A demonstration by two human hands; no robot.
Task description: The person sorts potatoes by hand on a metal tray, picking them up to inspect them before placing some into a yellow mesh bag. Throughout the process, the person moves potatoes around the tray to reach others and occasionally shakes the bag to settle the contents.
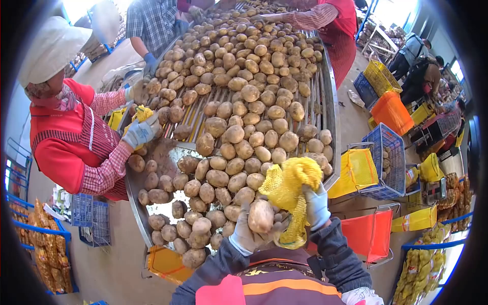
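Note:
My left hand, in a pale work glove, is closed on a large potato at the near end of the sorting table. My right hand, also gloved, grips a bunched yellow mesh bag. The bag hangs down just right of the potato, and its lower part is gathered close to my body. Beyond both hands, many loose potatoes cover the table's metal end and slatted bed. Part of my right fingers is hidden behind the mesh.
A co-worker in red stands left, gloved hands at the potatoes. Others work at the far end. At right stand a blue crate, an orange crate and a red bin. The table's metal rim bounds the pile.

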